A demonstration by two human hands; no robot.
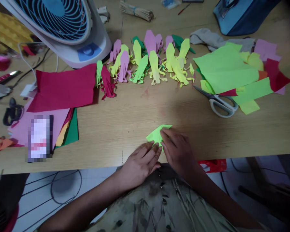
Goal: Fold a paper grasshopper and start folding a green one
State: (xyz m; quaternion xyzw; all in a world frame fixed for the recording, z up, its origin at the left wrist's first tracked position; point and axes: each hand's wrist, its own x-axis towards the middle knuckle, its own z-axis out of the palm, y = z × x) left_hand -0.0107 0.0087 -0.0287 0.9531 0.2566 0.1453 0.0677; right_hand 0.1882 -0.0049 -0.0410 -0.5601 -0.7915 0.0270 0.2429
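A small piece of lime-green folded paper (154, 133) lies near the table's (116, 116) near edge, directly under the fingertips. The left hand (140, 161) lays extended fingers over its near side, thumb apart, pressing rather than gripping. The right hand (178, 148) sets curled fingers on its right part; whether finger and thumb pinch it I cannot tell. The step looks like folding and creasing; the next move seems to call for steadying the paper with one hand while the other firms the crease. Beyond stand paper squid-like figures (154, 64); scissors (212, 96) and green sheets (227, 69) lie far right, a crimson sheet (65, 88) and a phone (40, 138) left, a fan (87, 53) far left.
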